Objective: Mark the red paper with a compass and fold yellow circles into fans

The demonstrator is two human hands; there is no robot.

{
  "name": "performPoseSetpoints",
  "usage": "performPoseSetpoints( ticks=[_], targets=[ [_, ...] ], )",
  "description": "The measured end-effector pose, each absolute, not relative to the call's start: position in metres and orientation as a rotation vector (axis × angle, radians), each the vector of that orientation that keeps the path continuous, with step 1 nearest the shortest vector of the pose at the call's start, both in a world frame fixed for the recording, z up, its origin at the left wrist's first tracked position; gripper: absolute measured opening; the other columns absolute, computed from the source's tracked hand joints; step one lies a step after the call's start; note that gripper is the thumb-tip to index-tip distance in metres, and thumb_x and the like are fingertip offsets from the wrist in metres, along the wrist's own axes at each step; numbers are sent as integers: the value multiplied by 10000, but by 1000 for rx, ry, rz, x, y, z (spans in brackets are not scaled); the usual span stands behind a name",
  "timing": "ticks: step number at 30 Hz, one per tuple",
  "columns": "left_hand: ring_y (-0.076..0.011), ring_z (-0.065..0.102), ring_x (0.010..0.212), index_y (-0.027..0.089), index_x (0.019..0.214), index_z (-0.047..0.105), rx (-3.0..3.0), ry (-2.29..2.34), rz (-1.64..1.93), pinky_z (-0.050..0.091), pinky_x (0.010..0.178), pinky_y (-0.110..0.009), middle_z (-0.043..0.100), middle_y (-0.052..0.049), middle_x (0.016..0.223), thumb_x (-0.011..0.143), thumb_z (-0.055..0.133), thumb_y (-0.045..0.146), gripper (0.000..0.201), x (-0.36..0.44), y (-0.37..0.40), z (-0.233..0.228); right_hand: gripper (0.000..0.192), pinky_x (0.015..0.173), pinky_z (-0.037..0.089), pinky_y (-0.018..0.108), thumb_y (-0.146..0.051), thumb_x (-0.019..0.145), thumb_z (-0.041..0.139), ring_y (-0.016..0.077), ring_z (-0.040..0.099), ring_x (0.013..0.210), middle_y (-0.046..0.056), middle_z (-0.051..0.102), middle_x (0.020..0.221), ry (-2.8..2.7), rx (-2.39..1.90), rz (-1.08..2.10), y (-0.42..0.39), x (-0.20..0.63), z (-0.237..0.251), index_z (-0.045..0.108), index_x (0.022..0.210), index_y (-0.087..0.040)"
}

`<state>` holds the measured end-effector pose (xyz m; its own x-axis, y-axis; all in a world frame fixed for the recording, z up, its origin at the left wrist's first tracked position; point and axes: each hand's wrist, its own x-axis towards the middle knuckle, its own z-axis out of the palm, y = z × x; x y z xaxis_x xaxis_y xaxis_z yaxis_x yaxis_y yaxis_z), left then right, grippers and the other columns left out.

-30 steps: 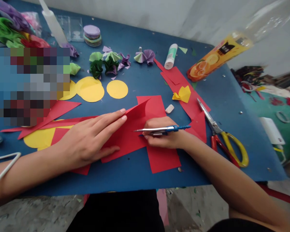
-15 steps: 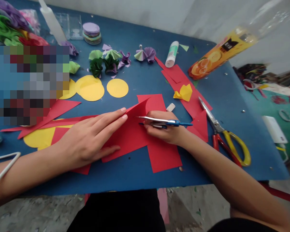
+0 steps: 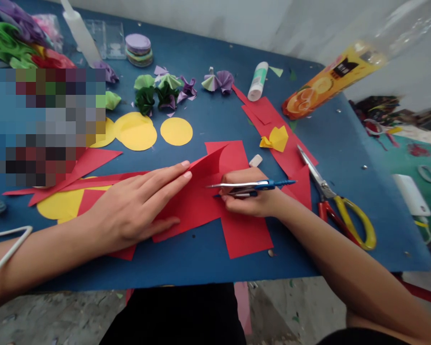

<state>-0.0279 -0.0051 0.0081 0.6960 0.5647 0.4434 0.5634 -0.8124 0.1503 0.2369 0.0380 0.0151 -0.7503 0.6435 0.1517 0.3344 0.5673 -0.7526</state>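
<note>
My left hand [image 3: 136, 206] lies flat, fingers stretched, across a red sheet of paper [image 3: 197, 206] and presses it onto the table. The sheet's upper edge lifts in a curl beside my fingertips. In my right hand [image 3: 247, 191] is a drawing compass [image 3: 249, 184] with a metal leg and blue parts, pinched between thumb and fingers. It is tilted almost level, its legs pointing left over the red sheet; whether a tip touches the paper I cannot tell. A red strip [image 3: 246, 239] runs beneath the sheet and my right hand.
Scissors [image 3: 326, 189] lie right of my right hand, near an eraser [image 3: 255, 160] and red scraps. Behind are yellow circles [image 3: 176, 132], folded paper flowers [image 3: 168, 88], a glue stick [image 3: 257, 81] and a leaning drink bottle [image 3: 323, 86]. A white squeeze bottle [image 3: 81, 38] stands back left.
My right hand and the compass have shifted slightly right and down over the red sheet. My left hand stays on the paper. The whole view has moved a little.
</note>
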Motion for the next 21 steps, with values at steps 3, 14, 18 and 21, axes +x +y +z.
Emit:
performPoseSetpoints(
  ticks=[3,14,18,21],
  targets=[
    [-233,552,1170,82,1396,296,2913,963,744,538,897,-330,472,-181,1369,877,568,309,628,-28,-6,9,117,424,319,154,-84,724,541,43,407,452,-49,489,536,-2415,-771,1057,37,238,18,514,636,-155],
    [-225,552,1172,108,1401,284,2906,966,756,534,898,-330,481,-163,1365,893,541,315,606,-27,-5,10,110,423,331,158,-99,739,539,43,421,458,-45,505,553,-2418,-773,1191,37,241,17,513,648,-156],
    [-228,547,1174,67,1363,341,2913,971,751,513,915,-308,471,-188,1364,869,586,299,598,-28,-6,10,54,428,360,166,-105,728,555,58,468,471,-27,554,580,-2265,-886,1280,36,238,18,545,698,-148],
    [-230,537,1187,77,1377,324,2909,968,747,502,926,-310,458,-185,1377,867,589,306,619,-28,-6,9,48,437,375,175,-137,746,573,65,476,474,-21,559,580,-2171,-966,1249,36,236,17,551,704,-146]
  ],
)
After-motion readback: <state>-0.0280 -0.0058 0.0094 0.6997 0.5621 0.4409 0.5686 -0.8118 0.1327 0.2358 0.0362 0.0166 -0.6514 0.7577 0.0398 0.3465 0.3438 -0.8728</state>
